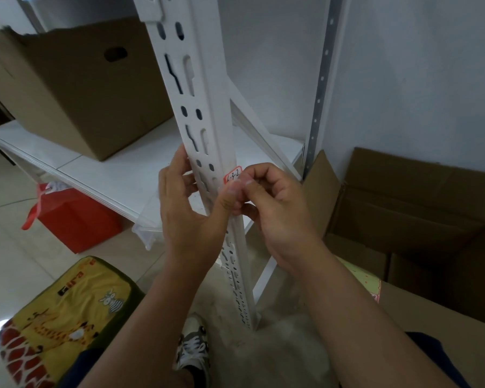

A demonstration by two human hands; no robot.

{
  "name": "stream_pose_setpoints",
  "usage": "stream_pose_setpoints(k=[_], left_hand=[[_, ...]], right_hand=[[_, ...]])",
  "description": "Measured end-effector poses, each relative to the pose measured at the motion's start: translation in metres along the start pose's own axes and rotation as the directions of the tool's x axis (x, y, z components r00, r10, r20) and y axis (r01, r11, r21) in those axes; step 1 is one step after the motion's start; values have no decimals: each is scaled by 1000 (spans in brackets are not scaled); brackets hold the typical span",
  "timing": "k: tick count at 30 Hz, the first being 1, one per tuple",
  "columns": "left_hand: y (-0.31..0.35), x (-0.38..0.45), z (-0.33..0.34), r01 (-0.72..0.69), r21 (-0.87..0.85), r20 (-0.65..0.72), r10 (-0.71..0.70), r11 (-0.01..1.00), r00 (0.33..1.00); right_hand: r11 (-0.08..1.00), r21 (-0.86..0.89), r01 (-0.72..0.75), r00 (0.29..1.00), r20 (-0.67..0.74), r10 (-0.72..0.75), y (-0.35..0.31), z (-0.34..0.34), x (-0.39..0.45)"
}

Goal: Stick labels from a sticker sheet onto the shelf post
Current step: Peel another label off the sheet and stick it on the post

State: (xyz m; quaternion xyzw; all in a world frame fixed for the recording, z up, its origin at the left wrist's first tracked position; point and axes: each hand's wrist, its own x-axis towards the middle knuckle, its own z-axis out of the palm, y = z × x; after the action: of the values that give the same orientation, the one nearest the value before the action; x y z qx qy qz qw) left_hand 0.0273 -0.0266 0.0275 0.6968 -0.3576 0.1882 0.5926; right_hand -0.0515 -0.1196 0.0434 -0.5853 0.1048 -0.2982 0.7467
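A white slotted shelf post (205,88) runs from the top of the view down to the floor. A small red-bordered label (232,175) with handwritten figures sits on its right face at mid-height. My left hand (189,211) wraps around the post from the left, its thumb pressing just below the label. My right hand (272,203) is curled beside the post, with its fingertips pinched at the label's lower right edge. A clear plastic piece (151,214) shows behind my left hand. I cannot make out a sticker sheet.
A cardboard box (76,88) stands on the white shelf (118,169) to the left. A red bag (73,217) sits under the shelf. An open cardboard box (420,219) lies at right, and a yellow animal-print cushion (59,317) at lower left. My shoe (192,345) is near the post's foot.
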Motion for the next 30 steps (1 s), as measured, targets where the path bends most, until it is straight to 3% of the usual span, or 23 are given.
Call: stream_pose_setpoints(k=[13,21,30], left_hand=[[2,6,4,-45,154,-65,55,987,996],[7,7,6,-36,186,-85,53,982,995],[7,12,5,-56,289,-69,79,956,994]], right_hand=[[998,-52,-34,999,-37,32,1,1,1],[965,235,-117,983,-110,146,1,-4,2],[969,195,-149,978,-119,174,1,-8,0]])
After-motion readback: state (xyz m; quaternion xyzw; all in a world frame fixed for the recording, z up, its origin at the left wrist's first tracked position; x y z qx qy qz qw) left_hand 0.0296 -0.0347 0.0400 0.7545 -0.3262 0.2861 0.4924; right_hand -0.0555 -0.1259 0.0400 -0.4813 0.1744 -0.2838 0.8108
